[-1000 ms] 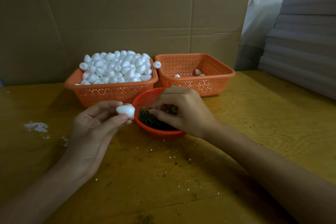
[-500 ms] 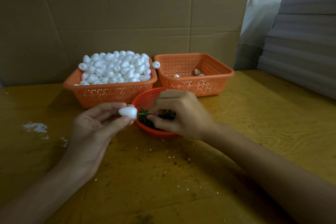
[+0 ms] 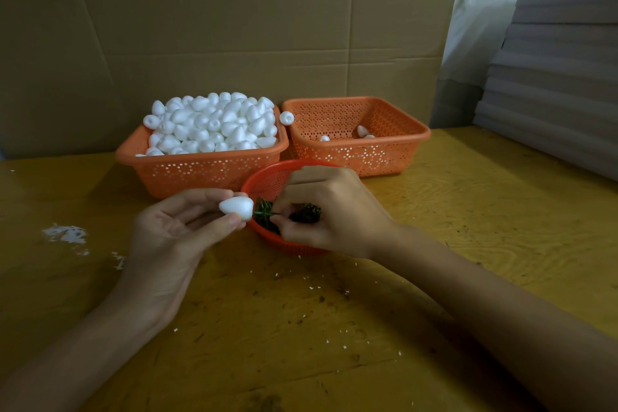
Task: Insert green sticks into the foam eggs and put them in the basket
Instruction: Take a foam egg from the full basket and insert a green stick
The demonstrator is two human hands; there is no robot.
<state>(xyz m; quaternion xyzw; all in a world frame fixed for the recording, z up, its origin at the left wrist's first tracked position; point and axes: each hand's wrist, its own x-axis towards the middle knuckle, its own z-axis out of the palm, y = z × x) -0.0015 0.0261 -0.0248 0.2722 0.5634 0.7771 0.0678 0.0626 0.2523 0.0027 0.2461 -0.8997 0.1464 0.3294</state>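
We see a round red plastic mesh basket point(image 3: 264, 179) standing on a yellow wooden table point(image 3: 468, 217), and we place everything else by it. A tangle of thin green sticks point(image 3: 264, 222) lies inside it.

Just left of the red basket's rim, the left hand point(image 3: 174, 237) grasps a single white foam egg point(image 3: 235, 206) between thumb and fingertips, with the narrow end pointing away from the basket. Over the red basket, the right hand point(image 3: 334, 211) is curled and pinches one green stick point(image 3: 266, 213) between thumb and forefinger. The stick lies level and its free tip meets the egg's broad end. We cannot tell whether it has entered the foam.

Behind the red basket to the left stands a square orange perforated basket point(image 3: 200, 164) heaped with white foam eggs point(image 3: 214, 124). Behind it to the right stands a second orange perforated basket point(image 3: 394, 135) holding only a few foam eggs point(image 3: 362, 130). One loose egg point(image 3: 286, 117) sits where the two rims meet.

Well left of the red basket lies a patch of white foam crumbs point(image 3: 65, 233), and finer specks are scattered in front of it. A brown cardboard wall point(image 3: 234, 27) rises beyond both orange baskets, and far right of the red basket is a stack of grey sheets point(image 3: 551, 77).
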